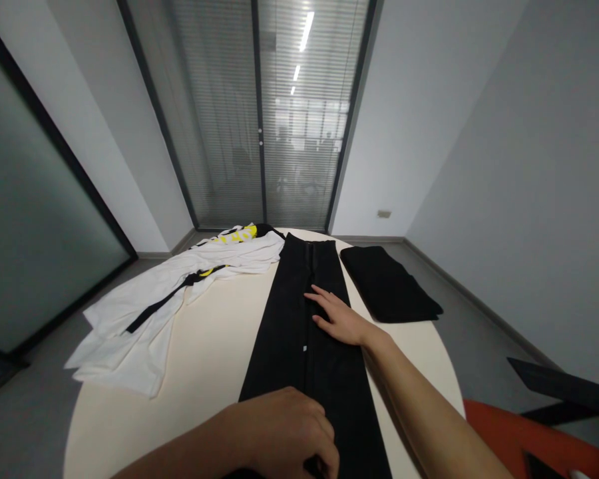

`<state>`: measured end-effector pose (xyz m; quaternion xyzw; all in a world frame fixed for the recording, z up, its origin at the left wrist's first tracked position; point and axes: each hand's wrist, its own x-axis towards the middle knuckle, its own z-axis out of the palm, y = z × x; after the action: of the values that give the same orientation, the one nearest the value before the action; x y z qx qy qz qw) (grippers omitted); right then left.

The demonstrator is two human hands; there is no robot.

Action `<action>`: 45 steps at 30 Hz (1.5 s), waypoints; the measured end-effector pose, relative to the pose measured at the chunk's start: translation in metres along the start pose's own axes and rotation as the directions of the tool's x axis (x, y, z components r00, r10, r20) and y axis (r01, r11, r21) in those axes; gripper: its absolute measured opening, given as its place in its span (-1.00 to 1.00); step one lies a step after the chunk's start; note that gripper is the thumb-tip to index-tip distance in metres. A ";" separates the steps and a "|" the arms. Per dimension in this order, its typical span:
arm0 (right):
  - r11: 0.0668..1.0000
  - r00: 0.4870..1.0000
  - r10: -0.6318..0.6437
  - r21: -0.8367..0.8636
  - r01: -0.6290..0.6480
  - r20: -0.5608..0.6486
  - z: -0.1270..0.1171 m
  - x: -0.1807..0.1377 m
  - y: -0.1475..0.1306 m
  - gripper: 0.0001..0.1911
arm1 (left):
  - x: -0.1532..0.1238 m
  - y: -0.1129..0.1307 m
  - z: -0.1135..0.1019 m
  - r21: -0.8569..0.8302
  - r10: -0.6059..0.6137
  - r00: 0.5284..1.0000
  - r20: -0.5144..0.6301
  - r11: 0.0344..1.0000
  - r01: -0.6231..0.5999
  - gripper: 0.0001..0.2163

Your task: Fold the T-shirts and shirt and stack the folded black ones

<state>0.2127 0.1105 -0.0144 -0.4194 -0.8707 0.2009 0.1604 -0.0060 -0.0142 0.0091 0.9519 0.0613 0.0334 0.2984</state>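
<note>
A pair of black trousers (279,339) lies lengthwise on the round table (214,332), waistband at the far end and legs toward me. My right hand (337,318) rests on the right leg below the fly, fingers spread and open. Low in the view, my left hand (284,432) is over the near part of the legs with its fingers curled closed on the trouser fabric; its fingertips are partly hidden. A small white speck (305,348) shows between the legs.
White garments (144,306) with black and yellow parts spread over the table's left side, hanging past its edge. A folded black garment (389,283) lies at the right. An orange chair (519,432) stands at lower right. Glass panels with blinds (219,133) are beyond the table.
</note>
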 end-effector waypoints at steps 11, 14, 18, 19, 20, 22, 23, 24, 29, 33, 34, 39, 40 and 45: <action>0.995 0.984 0.102 -0.004 -0.103 0.144 -0.013 -0.007 0.010 -0.33 | 0.002 -0.003 0.010 -0.017 0.041 0.999 0.013 0.999 -0.041 -0.88; 0.995 0.989 0.097 -0.045 -0.093 0.108 -0.012 -0.007 0.008 -0.45 | -0.003 -0.001 -0.002 -0.099 0.015 1.000 -0.022 0.995 -0.018 -0.86; 0.994 0.992 0.094 -0.058 -0.090 0.079 -0.009 -0.004 0.002 -0.59 | -0.016 0.000 -0.026 -0.108 -0.131 0.988 -0.082 0.987 0.122 -0.82; 0.995 0.993 0.092 -0.053 -0.089 0.070 -0.009 -0.004 0.001 -0.62 | -0.018 -0.001 -0.030 -0.089 -0.179 0.981 -0.076 0.981 0.172 -0.82; 0.995 0.994 0.089 -0.045 -0.086 0.065 -0.009 -0.004 -0.001 -0.64 | -0.021 -0.002 -0.033 -0.070 -0.217 0.974 -0.062 0.975 0.213 -0.84; 0.996 0.994 0.081 -0.030 -0.079 0.073 -0.010 -0.004 -0.004 -0.68 | -0.023 -0.005 -0.033 -0.042 -0.252 0.967 -0.030 0.967 0.250 -0.93; 0.997 0.994 0.075 -0.021 -0.073 0.083 -0.011 -0.004 -0.004 -0.70 | -0.024 -0.006 -0.032 -0.034 -0.249 0.968 -0.018 0.968 0.248 -0.94; 0.998 0.994 0.067 -0.012 -0.066 0.091 -0.011 -0.005 -0.005 -0.72 | -0.024 -0.008 -0.031 -0.031 -0.239 0.971 -0.015 0.971 0.239 -0.94; 0.999 0.995 0.022 0.028 -0.025 0.097 -0.010 -0.005 -0.005 -0.81 | -0.020 -0.012 -0.028 -0.107 -0.160 0.983 -0.086 0.983 0.150 -0.88; 0.999 0.996 0.012 0.049 -0.016 0.089 -0.008 -0.006 -0.004 -0.85 | -0.017 -0.014 -0.026 -0.110 -0.119 0.986 -0.113 0.988 0.107 -0.85; 0.999 0.996 0.012 0.050 -0.016 0.087 -0.008 -0.006 -0.004 -0.85 | -0.017 -0.015 -0.025 -0.103 -0.120 0.987 -0.105 0.989 0.109 -0.85; 0.999 1.000 0.008 0.033 -0.009 0.023 -0.003 -0.003 -0.005 -0.84 | -0.015 -0.018 -0.018 -0.097 -0.150 0.985 -0.089 0.985 0.141 -0.77; 1.000 1.000 0.013 0.028 -0.013 -0.020 -0.002 -0.001 -0.006 -0.83 | -0.014 -0.018 -0.017 -0.093 -0.153 0.985 -0.085 0.985 0.145 -0.78; 0.994 0.964 0.104 -0.013 -0.110 -0.244 0.008 0.014 -0.015 -0.70 | -0.011 -0.019 -0.014 -0.099 -0.144 0.988 -0.064 0.986 0.137 -0.83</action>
<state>0.1908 0.1110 -0.0129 -0.4893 -0.8231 0.1448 0.2493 -0.0197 0.0080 0.0093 0.9283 0.1372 0.0487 0.3422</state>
